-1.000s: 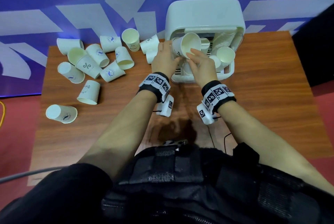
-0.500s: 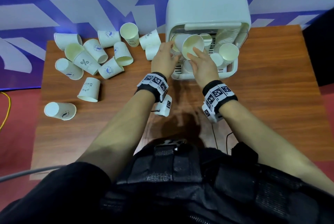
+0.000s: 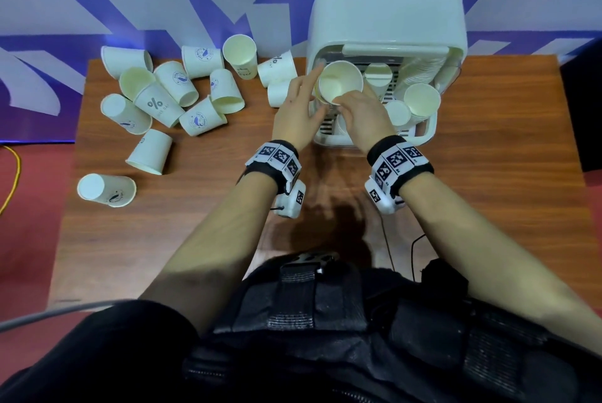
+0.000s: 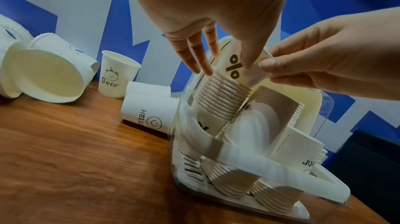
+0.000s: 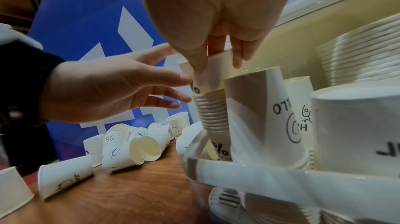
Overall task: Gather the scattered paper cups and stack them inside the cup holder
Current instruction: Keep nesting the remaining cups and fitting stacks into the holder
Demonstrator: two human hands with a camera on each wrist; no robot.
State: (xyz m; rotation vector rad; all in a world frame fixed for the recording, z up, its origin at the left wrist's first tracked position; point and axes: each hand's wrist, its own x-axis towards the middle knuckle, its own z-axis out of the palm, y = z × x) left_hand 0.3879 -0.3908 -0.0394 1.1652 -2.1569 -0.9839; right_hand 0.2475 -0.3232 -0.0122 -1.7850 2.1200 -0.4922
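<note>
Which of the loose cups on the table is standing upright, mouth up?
The Bear cup by the blue wall, left of the cup holder; it alone shows an open mouth upward.

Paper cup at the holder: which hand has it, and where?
The right hand pinches the paper cup near its rim, thumb against fingers. The left hand is open beside it, holding nothing.

Bare forearms end in black wristbands (image 3: 273,161) (image 3: 399,160) faced with white tiles printed with black square codes. A small white camera unit (image 3: 291,200) (image 3: 381,196) hangs under each. A black strapped vest (image 3: 303,337) covers the chest.
</note>
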